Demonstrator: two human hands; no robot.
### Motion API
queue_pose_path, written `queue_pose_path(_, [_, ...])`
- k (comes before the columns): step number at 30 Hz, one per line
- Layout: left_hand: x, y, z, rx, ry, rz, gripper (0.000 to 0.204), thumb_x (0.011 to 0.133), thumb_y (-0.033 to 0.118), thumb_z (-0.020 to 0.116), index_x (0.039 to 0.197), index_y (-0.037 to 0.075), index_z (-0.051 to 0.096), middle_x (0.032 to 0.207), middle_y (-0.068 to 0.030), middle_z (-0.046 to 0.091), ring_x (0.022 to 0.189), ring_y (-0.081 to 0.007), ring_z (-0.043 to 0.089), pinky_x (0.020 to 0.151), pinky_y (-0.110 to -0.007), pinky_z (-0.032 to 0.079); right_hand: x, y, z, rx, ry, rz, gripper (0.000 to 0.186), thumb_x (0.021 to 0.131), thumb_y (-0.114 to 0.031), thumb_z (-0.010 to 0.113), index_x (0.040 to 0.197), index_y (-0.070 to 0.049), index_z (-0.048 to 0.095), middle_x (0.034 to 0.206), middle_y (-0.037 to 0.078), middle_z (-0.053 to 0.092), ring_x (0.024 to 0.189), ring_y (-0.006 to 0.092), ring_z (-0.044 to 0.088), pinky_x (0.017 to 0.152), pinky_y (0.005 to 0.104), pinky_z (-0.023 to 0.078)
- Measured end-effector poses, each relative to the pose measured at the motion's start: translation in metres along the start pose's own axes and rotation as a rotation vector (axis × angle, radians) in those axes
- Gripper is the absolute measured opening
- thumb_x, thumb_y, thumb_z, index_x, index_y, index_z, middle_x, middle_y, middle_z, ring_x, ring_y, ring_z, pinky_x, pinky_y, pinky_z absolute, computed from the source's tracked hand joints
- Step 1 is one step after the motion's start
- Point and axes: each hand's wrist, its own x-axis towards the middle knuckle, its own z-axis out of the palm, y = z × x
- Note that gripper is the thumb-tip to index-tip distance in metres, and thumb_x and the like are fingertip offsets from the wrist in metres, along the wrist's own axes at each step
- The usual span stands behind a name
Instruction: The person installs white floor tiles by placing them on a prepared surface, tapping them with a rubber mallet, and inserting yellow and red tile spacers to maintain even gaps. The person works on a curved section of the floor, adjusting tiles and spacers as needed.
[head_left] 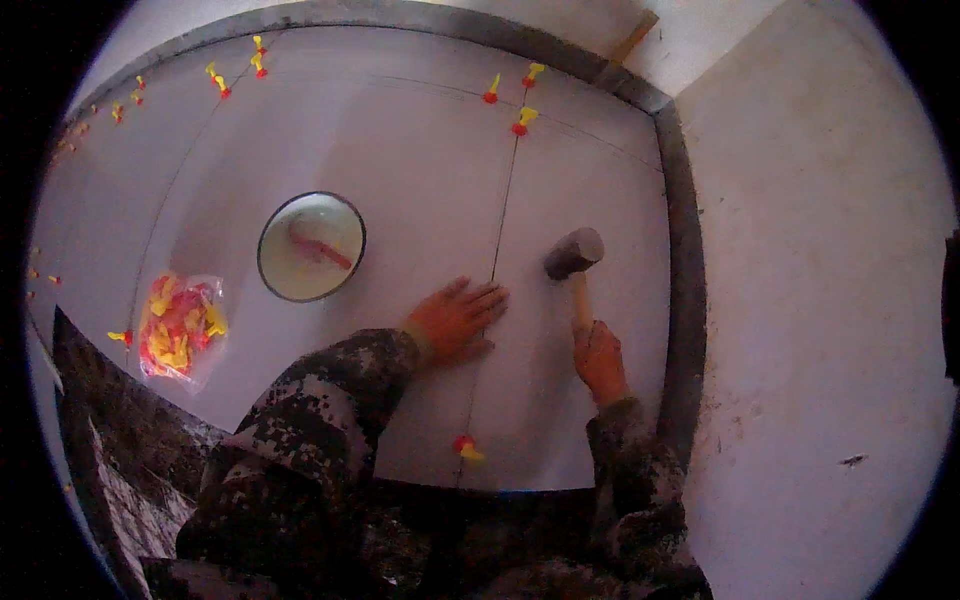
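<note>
My left hand [455,322] lies flat on the pale floor tiles [400,180], fingers stretched out across the dark joint line between two tiles. To its right, my right hand [600,362] is closed round the wooden handle of a rubber mallet [575,254]. The mallet's dark head points away from me, over the right-hand tile; whether it touches the surface I cannot tell. Nearer to me on the same joint sits a red and yellow tile leveling clip [466,448]. Farther along it stand more such clips [522,121].
Left of my hands stands a round, dark-rimmed bowl [312,247] with a reddish object inside. A clear plastic bag [183,330] of red and yellow clip parts lies farther left. A white wall [820,250] rises on the right, beyond a grey strip [684,260] along the tile edge.
</note>
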Motion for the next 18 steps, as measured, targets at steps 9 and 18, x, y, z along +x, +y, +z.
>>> queue_pose_path(9, [-0.001, 0.001, 0.007, 0.025, -0.089, 0.096, 0.062, 0.097, 0.037, 0.058, 0.15, 0.009, 0.042, 0.16, -0.0121, 0.036, 0.148, -0.0269, 0.033, 0.122, -0.049, 0.026, 0.038, -0.073, 0.054, -0.058, -0.11, -0.601, 0.032, 0.095, -0.019, 0.056, 0.125, -0.007, 0.058, 0.106, 0.023, 0.062, 0.087, 0.0455, 0.065, 0.08, 0.0521, 0.055])
queue_pose_path(18, [-0.051, -0.007, 0.008, -0.012, 0.034, 0.166, 0.05, 0.098, 0.025, 0.053, 0.145, 0.008, 0.049, 0.156, -0.0109, 0.042, 0.146, -0.026, 0.038, 0.122, -0.047, 0.027, 0.019, -0.008, 0.029, -0.201, -0.131, -0.305, 0.033, 0.098, -0.029, 0.056, 0.127, -0.015, 0.06, 0.104, 0.024, 0.065, 0.093, 0.045, 0.068, 0.079, 0.0554, 0.055])
